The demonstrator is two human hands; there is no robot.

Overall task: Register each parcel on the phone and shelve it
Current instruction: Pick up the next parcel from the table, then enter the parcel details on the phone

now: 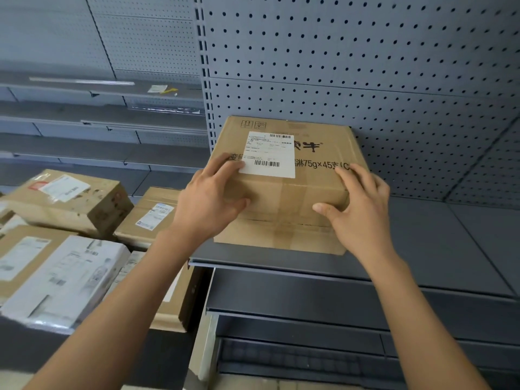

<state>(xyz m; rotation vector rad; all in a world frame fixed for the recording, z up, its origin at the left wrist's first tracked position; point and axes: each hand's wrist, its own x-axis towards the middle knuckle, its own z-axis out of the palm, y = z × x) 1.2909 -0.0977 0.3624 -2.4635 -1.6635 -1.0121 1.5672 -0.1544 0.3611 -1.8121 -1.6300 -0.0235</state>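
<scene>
1. on the grey shelf [427, 249], at its left end: one cardboard parcel [287, 198], lying flat, its far edge close to or against the pegboard back panel [365, 66]; whether they touch cannot be told. clear tape runs down the near face of the parcel.
2. on top of the parcel: white shipping label [269, 154] with barcodes, stuck over black printed lettering.
3. at the parcel's near-left corner: left hand [209, 201], forearm reaching up from lower left. fingers spread flat across the parcel's top, fingertips touching the label's left edge; thumb pressed against the near face. hand clasped on the parcel.
4. at the parcel's near-right corner: right hand [358, 206], forearm rising from lower right. fingers curled over the top edge onto the printed lettering; thumb laid across the near face, pointing left. hand likewise clasped on the parcel.
5. left of the parcel, lower down: heap of other boxes [67, 243], brown and white, most bearing labels, tilted at differing angles.
6. left of the parcel, further back: row of grey shelves [84, 114], one carrying a small slip of paper [157, 88] with a yellow scrap beside it.
7. below the parcel: front edges of lower shelves [309, 302] of the same unit.
</scene>
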